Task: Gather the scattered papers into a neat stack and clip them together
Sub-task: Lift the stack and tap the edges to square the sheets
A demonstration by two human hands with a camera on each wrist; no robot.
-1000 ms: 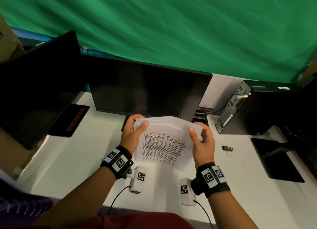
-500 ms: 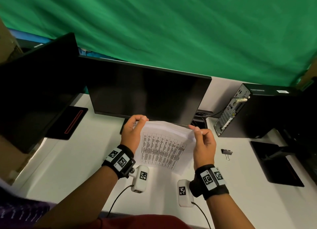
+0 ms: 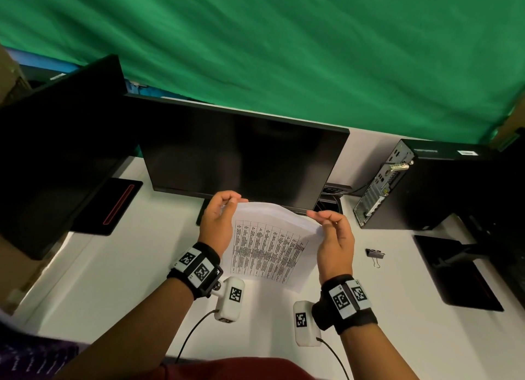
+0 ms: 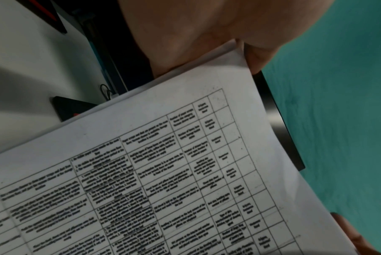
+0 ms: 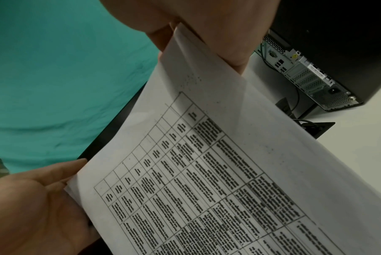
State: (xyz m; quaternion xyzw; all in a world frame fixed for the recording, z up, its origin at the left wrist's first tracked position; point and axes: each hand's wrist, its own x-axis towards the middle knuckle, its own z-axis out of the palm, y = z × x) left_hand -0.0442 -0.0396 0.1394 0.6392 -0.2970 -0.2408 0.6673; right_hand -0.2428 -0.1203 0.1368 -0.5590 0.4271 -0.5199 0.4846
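The papers (image 3: 270, 251), printed with a table, sit at the lower centre of the head view, held up on edge above the white bench (image 3: 113, 280), lower edge close to the bench; contact there cannot be told. The left hand (image 3: 217, 223) holds the upper left corner, its grip closed with fingers behind the sheets and thumb in front. The right hand (image 3: 335, 240) holds the upper right corner, thumb and fingers curled onto the top edge. A black binder clip (image 3: 374, 254) lies on the bench just right of the right hand, apart from the papers. A dark monitor (image 3: 241, 152) stands behind the papers at centre frame. A black computer case (image 3: 426, 186) stands at the right. A green curtain (image 3: 284, 52) fills the top
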